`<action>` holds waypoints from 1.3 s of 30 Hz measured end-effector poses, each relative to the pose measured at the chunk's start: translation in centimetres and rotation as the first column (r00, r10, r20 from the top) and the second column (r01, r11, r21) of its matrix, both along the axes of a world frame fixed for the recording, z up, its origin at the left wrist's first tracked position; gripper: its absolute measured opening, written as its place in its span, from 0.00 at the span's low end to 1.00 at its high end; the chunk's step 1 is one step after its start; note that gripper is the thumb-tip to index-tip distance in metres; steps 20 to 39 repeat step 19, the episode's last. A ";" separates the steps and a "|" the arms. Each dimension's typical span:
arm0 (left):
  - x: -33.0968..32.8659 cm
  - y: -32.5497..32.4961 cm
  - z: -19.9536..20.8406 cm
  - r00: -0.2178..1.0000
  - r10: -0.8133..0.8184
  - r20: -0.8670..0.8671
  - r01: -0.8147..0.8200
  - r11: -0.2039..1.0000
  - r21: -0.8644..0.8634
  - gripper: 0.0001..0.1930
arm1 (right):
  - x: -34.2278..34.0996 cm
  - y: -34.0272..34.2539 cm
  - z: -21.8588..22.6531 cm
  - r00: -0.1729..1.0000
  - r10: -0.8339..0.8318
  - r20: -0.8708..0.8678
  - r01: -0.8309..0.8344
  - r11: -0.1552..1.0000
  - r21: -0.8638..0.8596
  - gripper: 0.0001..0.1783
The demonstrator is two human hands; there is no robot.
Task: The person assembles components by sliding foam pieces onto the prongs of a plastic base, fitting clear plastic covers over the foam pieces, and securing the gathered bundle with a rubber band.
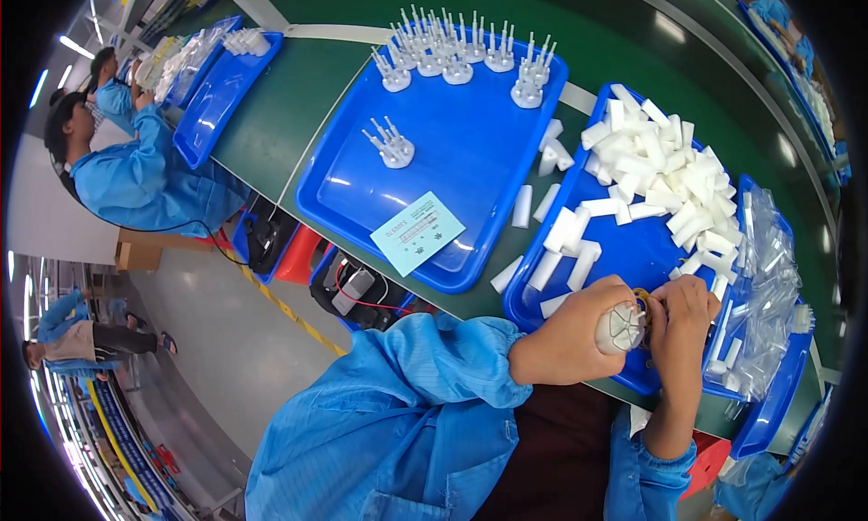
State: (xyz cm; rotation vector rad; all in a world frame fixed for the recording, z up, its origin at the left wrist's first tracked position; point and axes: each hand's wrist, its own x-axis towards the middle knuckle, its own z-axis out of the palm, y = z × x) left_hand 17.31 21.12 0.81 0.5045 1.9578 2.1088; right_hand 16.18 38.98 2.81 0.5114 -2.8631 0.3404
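My left hand (570, 340) is wrapped round a white, round plastic part (621, 329), whose segmented end faces up. Close against it, my right hand (684, 327) has its fingers bent and pressed together; what they grip is hidden. Something yellow and loop-like (643, 297) shows between the two hands, too small to name. Both hands are over the near edge of a blue tray (520, 306) heaped with white foam-like blocks (669, 159). In a second blue tray (353, 173) to the left, several white pronged parts (443, 51) stand upright at the far end, and one stands apart (394, 150).
A pale green printed card (418, 234) lies in the left tray. Loose white blocks (522, 206) lie between the trays. At right, clear plastic bags (773, 286) fill another blue tray (768, 422). Co-workers in blue (136, 173) sit at the far left, beside another tray (212, 119).
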 end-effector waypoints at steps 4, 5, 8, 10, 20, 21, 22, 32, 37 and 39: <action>0.0 0.2 -0.4 1.000 0.002 0.000 -0.002 1.000 0.031 0.19 | 0.3 -0.7 0.5 0.998 -0.054 0.016 0.054 0.999 0.001 0.09; 0.0 0.2 -0.4 1.000 0.008 -0.022 -0.007 0.999 0.043 0.20 | 0.4 -0.5 0.4 0.999 -0.051 0.015 0.051 0.999 0.003 0.09; -0.1 0.1 -0.2 0.999 -0.030 0.018 0.029 0.997 0.067 0.20 | 0.5 0.1 0.0 0.994 -0.044 0.097 0.040 0.998 0.041 0.09; -0.1 0.1 -0.4 1.000 -0.026 0.014 0.025 0.998 0.056 0.20 | 0.5 -0.1 0.1 0.998 -0.014 0.065 0.017 0.999 -0.051 0.08; 0.1 0.0 -0.1 0.998 0.050 -0.046 -0.048 0.998 0.038 0.17 | 1.2 -0.6 2.4 0.990 -0.051 0.129 0.101 0.904 -0.416 0.13; 0.1 0.0 -0.1 0.998 0.050 -0.046 -0.048 0.998 0.038 0.17 | 1.2 -0.6 2.4 0.990 -0.051 0.129 0.101 0.904 -0.416 0.13; 0.1 0.0 -0.1 0.998 0.050 -0.046 -0.048 0.998 0.038 0.17 | 1.2 -0.6 2.4 0.990 -0.051 0.129 0.101 0.904 -0.416 0.13; 0.1 0.0 -0.1 0.998 0.050 -0.046 -0.048 0.998 0.038 0.17 | 1.2 -0.6 2.4 0.990 -0.051 0.129 0.101 0.904 -0.416 0.13; 0.1 0.0 -0.1 0.998 0.050 -0.046 -0.048 0.998 0.038 0.17 | 1.2 -0.6 2.4 0.990 -0.051 0.129 0.101 0.904 -0.416 0.13; 0.1 0.0 -0.1 0.998 0.050 -0.046 -0.048 0.998 0.038 0.17 | 1.2 -0.6 2.4 0.990 -0.051 0.129 0.101 0.904 -0.416 0.13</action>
